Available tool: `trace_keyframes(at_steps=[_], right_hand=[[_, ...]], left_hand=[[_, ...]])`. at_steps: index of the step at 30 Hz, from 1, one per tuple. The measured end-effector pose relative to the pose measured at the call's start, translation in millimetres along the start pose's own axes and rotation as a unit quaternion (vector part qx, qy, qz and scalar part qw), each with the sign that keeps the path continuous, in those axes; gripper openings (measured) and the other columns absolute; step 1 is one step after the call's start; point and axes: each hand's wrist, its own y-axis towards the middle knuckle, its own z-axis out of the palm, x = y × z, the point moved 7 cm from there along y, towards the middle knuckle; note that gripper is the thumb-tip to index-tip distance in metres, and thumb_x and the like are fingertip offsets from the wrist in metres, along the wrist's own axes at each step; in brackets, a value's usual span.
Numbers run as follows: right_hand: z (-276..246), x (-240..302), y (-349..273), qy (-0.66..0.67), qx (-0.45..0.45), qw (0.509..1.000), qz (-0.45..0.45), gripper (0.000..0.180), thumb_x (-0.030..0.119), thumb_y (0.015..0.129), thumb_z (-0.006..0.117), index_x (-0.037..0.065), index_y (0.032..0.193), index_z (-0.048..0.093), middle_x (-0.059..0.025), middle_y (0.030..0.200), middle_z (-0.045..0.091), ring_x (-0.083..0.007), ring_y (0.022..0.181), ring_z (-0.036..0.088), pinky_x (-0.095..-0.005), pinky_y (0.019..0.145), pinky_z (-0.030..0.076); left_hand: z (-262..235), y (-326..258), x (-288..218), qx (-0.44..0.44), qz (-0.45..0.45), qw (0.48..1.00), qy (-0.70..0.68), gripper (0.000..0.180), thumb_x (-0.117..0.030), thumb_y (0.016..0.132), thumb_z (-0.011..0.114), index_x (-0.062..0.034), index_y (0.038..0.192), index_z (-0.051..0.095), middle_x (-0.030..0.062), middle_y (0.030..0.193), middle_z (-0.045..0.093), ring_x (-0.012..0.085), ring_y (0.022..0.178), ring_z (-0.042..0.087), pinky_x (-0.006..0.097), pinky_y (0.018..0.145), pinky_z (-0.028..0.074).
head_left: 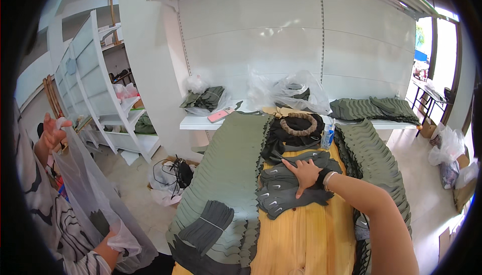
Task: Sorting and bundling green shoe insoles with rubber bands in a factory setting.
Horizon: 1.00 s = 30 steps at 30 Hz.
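My right hand reaches in from the lower right, palm down, fingers spread. It rests on a pile of flat, dark grey fabric pieces with small white marks, which look like gloves; nothing is gripped. The pile lies on a wooden table. Left of it stretches a long overlapping row of grey-green pieces, topped by a bundle with a band around it. A similar row runs along the right, partly behind my forearm. My left hand is out of view.
At left, another person in striped clothing holds a clear plastic bag with a dark piece inside. Beyond the pile lie a fuzzy brown ring and a small bottle. A white shelf carries a pink phone and bagged stacks.
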Motion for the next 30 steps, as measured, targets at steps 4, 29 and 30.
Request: trace_keyframes(at_steps=[4, 29, 30], right_hand=[[-1, -19, 14, 0.028, 0.004, 1.0, 0.007, 0.136, 0.054, 0.044, 0.083, 0.015, 0.146, 0.002, -0.0243, 0.115, 0.051, -0.0392, 0.108, 0.05, -0.0483, 0.093, 0.035], [-6, -11, -9, 0.127, -0.028, 0.991, 0.014, 0.102, 0.05, 0.049, 0.081, 0.002, 0.128, 0.039, -0.0222, 0.112, 0.058, -0.0369, 0.105, 0.056, -0.0415, 0.088, 0.045], [-1, -9, -12, 0.121, -0.014, 0.993, 0.006, 0.107, 0.057, 0.049, 0.079, 0.002, 0.131, 0.036, -0.0227, 0.119, 0.054, -0.037, 0.111, 0.052, -0.0419, 0.092, 0.042]], left_hand=[[-7, 11, -1, 0.01, -0.017, 1.0, -0.004, 0.024, -0.017, 0.074, 0.061, 0.0034, 0.086, 0.062, 0.0163, 0.072, 0.06, 0.0287, 0.063, 0.058, 0.037, 0.057, 0.047], [125, 188, 166, -0.14, -0.679, 0.419, -0.587, 0.044, -0.042, 0.079, 0.065, -0.0108, 0.106, 0.05, 0.0065, 0.094, 0.042, 0.0148, 0.08, 0.042, 0.029, 0.071, 0.04], [126, 195, 166, -0.16, -0.674, 0.415, -0.589, 0.042, -0.042, 0.078, 0.067, -0.0132, 0.103, 0.05, 0.0069, 0.095, 0.041, 0.0143, 0.08, 0.041, 0.027, 0.067, 0.039]])
